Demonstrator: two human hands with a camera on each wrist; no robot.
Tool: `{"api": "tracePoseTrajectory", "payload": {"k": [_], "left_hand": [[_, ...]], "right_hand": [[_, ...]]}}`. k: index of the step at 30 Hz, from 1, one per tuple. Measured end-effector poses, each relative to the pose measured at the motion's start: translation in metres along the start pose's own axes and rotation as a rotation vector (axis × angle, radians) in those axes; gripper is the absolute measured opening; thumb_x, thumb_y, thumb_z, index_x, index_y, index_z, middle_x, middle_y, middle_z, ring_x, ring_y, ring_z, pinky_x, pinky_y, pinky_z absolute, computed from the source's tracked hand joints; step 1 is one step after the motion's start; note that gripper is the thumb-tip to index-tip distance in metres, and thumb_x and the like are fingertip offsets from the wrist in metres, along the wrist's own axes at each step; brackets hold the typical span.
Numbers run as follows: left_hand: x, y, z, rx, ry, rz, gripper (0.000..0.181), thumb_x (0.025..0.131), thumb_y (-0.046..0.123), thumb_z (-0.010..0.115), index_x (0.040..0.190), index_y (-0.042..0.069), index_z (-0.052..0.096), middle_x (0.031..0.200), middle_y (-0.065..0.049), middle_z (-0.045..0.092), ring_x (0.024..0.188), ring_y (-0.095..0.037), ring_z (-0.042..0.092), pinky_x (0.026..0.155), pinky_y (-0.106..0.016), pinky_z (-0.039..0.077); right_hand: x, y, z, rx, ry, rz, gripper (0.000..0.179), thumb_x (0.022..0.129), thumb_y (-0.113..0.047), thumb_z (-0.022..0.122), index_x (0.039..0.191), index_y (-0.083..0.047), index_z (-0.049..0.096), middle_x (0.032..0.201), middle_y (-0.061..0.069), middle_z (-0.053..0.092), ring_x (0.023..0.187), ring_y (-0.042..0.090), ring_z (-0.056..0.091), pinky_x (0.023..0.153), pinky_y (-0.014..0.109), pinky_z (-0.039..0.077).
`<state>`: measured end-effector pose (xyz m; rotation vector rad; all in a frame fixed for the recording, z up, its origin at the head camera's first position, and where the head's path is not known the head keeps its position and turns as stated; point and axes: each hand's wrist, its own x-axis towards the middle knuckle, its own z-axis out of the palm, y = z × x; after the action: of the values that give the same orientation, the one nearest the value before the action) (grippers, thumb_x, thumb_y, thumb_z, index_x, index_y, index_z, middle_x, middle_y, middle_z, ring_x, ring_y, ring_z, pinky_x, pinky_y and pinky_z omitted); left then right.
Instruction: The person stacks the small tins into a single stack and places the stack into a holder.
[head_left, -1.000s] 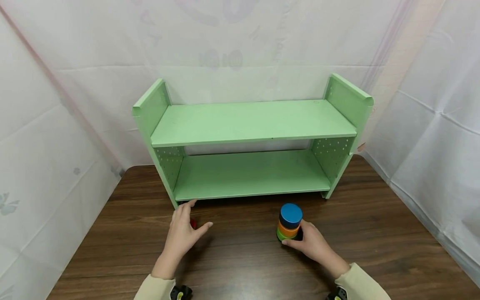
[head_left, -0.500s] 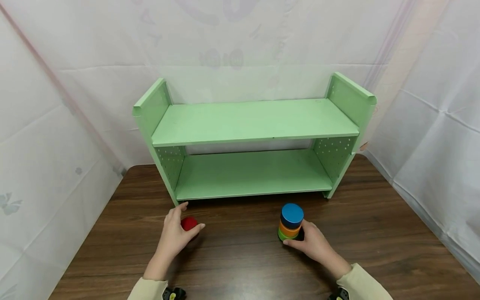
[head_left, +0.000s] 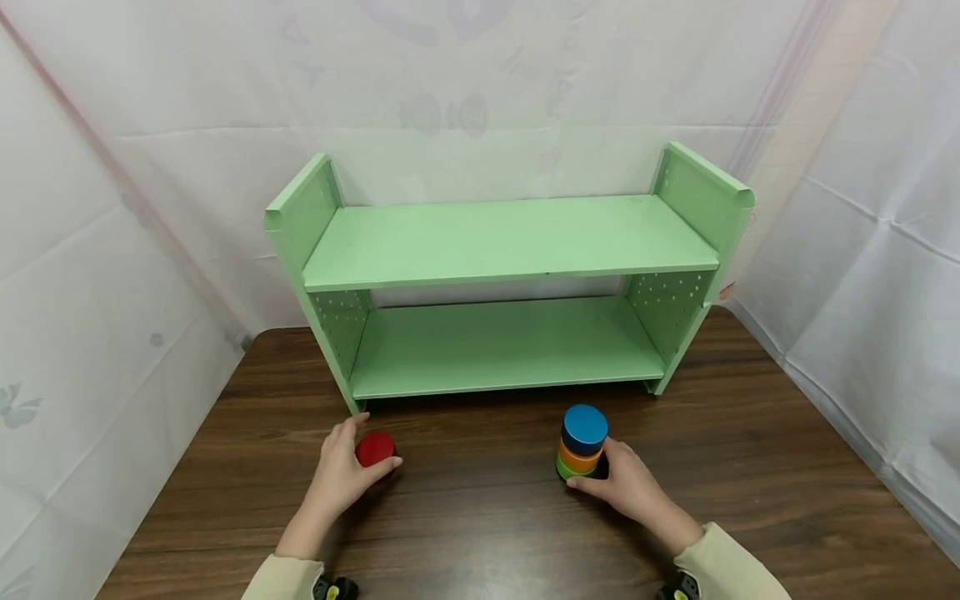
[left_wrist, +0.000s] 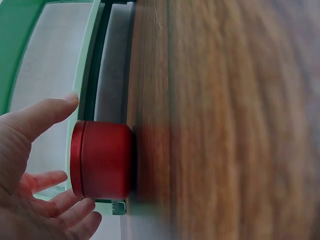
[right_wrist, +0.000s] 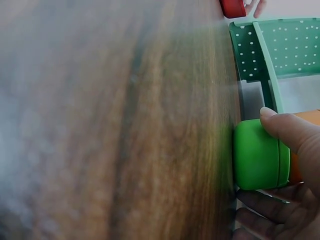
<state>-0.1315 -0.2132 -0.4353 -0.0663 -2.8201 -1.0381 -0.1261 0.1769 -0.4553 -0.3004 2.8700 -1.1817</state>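
A round red tin [left_wrist: 105, 160] with a lid stands upright on the table, left of centre in the head view. My left hand [head_left: 337, 471] is spread around it, thumb apart from its side in the left wrist view and fingers close by its other side. To the right stands a stack of tins: a blue tin [head_left: 585, 428] on top, an orange tin [head_left: 578, 460] in the middle, a green tin [right_wrist: 257, 155] at the bottom. My right hand [head_left: 630, 483] grips the stack low down, with the thumb on the green tin and the fingers round the far side.
Behind both hands a green two-tier shelf [head_left: 510, 242] stands on the dark wooden table [head_left: 480, 508], its side panels dotted with holes. White printed sheets [head_left: 150, 167] hang around the back and sides.
My left hand has drawn back to the left and a little nearer, so the red tin, mostly covered before, now shows. The right hand keeps its hold on the stack.
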Motion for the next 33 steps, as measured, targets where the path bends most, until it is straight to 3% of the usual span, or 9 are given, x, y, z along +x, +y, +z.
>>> {"api": "tracePoseTrajectory", "payload": {"k": [7,20,33], "left_hand": [[0.001,-0.005,-0.003,-0.014,-0.046,-0.01,0.079,0.074,0.02,0.081,0.135,-0.008,0.038,0.127,-0.029,0.047,0.118,-0.048,0.041,0.082,-0.052,0.049],[0.003,-0.009,0.0,-0.03,-0.082,0.033,0.077,0.071,0.015,0.084,0.13,-0.01,0.043,0.124,-0.029,0.052,0.108,-0.04,0.053,0.08,-0.045,0.052],[0.004,-0.012,-0.001,-0.032,-0.136,0.025,0.074,0.072,0.009,0.081,0.132,-0.009,0.042,0.121,-0.028,0.054,0.108,-0.039,0.054,0.079,-0.044,0.052]], "right_hand": [[0.0,-0.001,-0.001,-0.004,0.0,0.003,0.052,0.072,-0.029,0.083,0.112,-0.007,0.059,0.106,0.009,0.065,0.104,0.03,0.06,0.089,0.051,0.047],[0.0,0.001,-0.001,-0.039,-0.019,0.009,0.052,0.071,-0.032,0.083,0.11,-0.006,0.06,0.103,0.007,0.065,0.1,0.028,0.061,0.087,0.049,0.049],[0.004,0.006,-0.001,-0.051,-0.034,-0.014,0.05,0.071,-0.034,0.083,0.109,-0.01,0.061,0.102,0.003,0.065,0.098,0.024,0.061,0.084,0.046,0.05]]}}
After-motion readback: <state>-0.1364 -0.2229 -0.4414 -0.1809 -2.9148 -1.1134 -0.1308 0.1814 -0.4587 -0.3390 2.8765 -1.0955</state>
